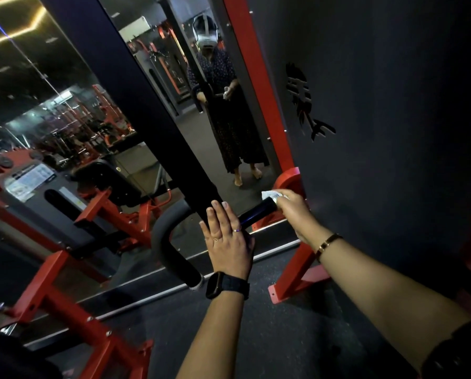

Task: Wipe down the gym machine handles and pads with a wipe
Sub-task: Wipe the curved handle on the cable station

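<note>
Nearest the camera, the left hand (pixel 227 239) was laid flat against the middle of the handle (pixel 256 212). Its fingers were held straight and close together, and nothing was gripped by them. Just beyond, at the handle's right end, the right hand (pixel 290 205) was curled round the bar. The wipe (pixel 271 193) was pinched between its fingers and the bar, with a white corner left sticking out above.

A bluish shine was seen on the straight stretch between the hands, but whether it came from wiping could not be told in the dim light. The curved padded grip (pixel 160 242) at the handle's left end was touched by neither hand.

The work was judged to be under way on this one handle. The curved grip and the machine's pads were probably left to be done.

Farther off, a red frame (pixel 259 86) and a mirror (pixel 65 77) were seen. A black pad (pixel 105 173) on a red machine was shown at the left, apparently in the reflection.
</note>
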{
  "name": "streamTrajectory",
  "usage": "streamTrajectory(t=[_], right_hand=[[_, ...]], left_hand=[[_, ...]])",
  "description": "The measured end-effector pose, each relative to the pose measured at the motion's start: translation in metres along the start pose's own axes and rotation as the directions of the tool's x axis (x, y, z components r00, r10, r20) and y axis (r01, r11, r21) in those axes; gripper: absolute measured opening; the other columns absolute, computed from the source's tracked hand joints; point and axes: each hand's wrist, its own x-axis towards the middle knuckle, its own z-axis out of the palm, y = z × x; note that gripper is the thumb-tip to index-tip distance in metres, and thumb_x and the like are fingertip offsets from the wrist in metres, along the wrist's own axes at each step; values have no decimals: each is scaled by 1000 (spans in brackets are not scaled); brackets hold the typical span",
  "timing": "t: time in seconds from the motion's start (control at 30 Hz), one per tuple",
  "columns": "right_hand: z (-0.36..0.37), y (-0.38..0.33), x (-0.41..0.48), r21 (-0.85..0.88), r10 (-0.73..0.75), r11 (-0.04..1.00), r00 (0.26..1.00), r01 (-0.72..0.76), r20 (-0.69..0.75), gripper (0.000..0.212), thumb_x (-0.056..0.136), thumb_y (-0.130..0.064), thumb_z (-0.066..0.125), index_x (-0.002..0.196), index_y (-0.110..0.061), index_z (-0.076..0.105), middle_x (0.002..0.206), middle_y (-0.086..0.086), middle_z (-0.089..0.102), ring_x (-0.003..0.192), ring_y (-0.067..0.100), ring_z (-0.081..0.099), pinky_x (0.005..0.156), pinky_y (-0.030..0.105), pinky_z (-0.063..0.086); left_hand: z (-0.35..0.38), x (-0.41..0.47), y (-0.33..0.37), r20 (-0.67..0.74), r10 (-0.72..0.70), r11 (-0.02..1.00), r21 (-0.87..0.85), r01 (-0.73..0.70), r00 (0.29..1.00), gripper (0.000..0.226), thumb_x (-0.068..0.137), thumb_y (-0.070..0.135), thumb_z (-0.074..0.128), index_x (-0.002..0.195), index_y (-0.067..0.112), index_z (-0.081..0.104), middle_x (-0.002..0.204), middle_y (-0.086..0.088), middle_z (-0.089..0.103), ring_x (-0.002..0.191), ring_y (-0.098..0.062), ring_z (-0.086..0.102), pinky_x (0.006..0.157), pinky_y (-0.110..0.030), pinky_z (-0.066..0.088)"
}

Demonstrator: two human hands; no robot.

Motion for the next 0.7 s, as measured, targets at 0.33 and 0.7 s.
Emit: streamTrajectory(t=[0.33,0.7], right_hand=[[8,10,-3,-3,-63,998,996,63,-56,49,82,15,37,109,-15,65,106,-8,66,102,8,60,86,10,43],[14,6,-12,-68,-32,998,976,18,-214,45,85,10,41,116,-12,64,109,0,66,96,14,60,71,3,41]], left_hand=[[2,0,-1,10,-8,1000,22,7,1000,125,63,29,74,151,0,-9,158,-17,-21,148,-31,-16,121,-47,-6],[7,-2,-2,-34,11,1000,13,-10,999,113,70,31,64,152,1,-8,159,-17,-20,148,-31,-15,121,-48,-4]])
